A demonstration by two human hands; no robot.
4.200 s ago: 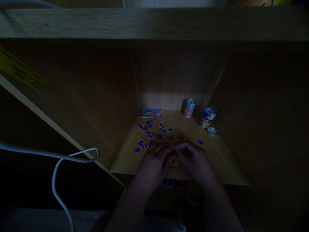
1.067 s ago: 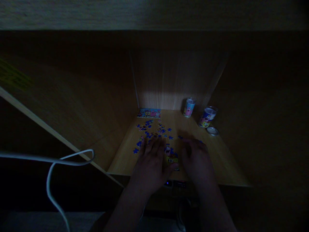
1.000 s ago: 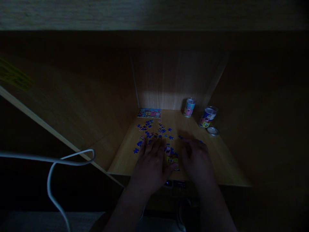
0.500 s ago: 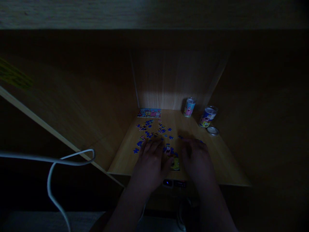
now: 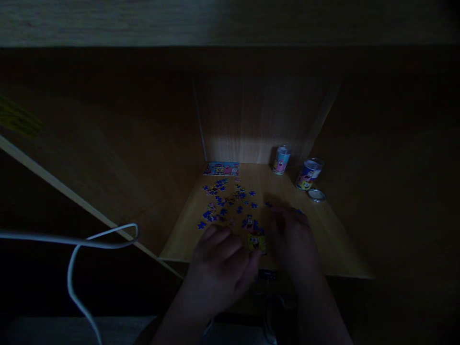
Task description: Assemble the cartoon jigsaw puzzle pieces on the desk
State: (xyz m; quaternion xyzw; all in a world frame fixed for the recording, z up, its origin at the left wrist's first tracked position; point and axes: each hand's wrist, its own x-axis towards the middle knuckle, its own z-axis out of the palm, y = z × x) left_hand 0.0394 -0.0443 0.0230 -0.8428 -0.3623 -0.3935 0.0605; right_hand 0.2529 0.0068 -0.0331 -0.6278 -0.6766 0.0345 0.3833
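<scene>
wooden desk [image 5: 334, 249], 2 tins [image 5: 281, 160], 2 hands [image 5: 219, 268]

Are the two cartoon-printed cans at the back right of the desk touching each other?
Apart. The head view shows the left can and the right can with a strip of bare desk plainly visible between them.

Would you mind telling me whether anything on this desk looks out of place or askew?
One of the two cartoon-printed tins at the back right leans over, its lid lying off beside it, while the other tin stands upright. The loose puzzle pieces are scattered, not spilled.
</scene>
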